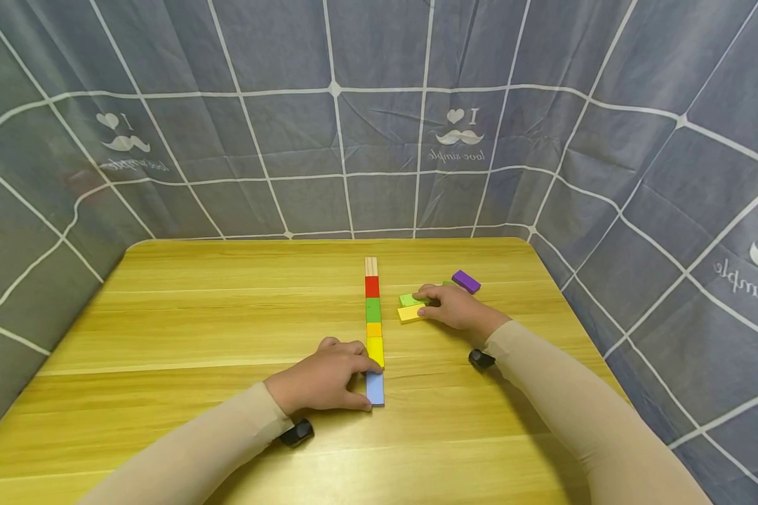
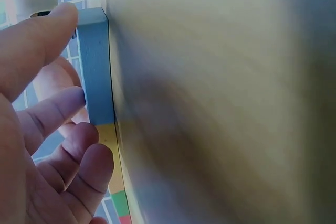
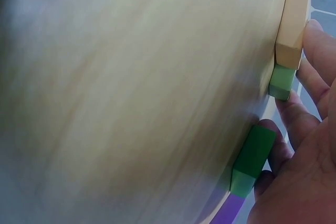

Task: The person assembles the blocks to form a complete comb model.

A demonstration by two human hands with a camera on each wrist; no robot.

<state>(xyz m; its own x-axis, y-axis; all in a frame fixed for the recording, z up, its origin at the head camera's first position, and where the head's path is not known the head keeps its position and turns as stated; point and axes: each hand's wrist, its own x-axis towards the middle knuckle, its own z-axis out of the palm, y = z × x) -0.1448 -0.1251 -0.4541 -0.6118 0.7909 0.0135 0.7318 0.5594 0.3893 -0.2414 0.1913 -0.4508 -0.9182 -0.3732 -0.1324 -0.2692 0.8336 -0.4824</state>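
In the head view, a row of wooden blocks runs away from me; the nearest is a light blue block. My left hand pinches this block lengthwise, thumb at its near end and index finger where it meets a yellow block. The left wrist view shows the blue block standing on its narrow side, beside the thumb. To the right, my right hand touches a loose yellow block with the thumb and a light green block with a finger. Its other fingers lie by a dark green block.
Farther along the row come an orange block, a green block, a red block and a plain wood block. A purple block lies beyond the right hand. A grey curtain surrounds the wooden table.
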